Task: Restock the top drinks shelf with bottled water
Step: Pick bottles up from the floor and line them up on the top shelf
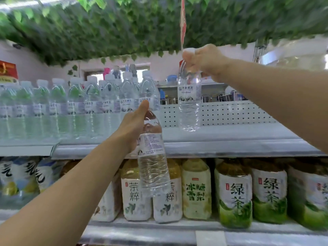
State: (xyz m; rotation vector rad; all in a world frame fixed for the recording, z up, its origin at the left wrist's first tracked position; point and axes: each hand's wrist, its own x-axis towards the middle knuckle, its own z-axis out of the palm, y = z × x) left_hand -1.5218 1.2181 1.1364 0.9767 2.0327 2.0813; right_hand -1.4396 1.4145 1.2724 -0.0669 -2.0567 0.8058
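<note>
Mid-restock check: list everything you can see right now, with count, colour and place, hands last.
top shelf: one, grey-white, bare on its right part
shelved water bottles: many, too blurred to count, clear with white caps, left part of that shelf
raised water bottle: one, clear, over the bare part of the shelf; contact unclear
lower water bottle: one, clear, in front of the shelf edge
tea bottles: several, white and green labels, shelf below
leaf garland: one, green, overhead
box: one, red, far left
left hand: grips the lower water bottle's shoulder
right hand: grips the raised water bottle's neck
</note>
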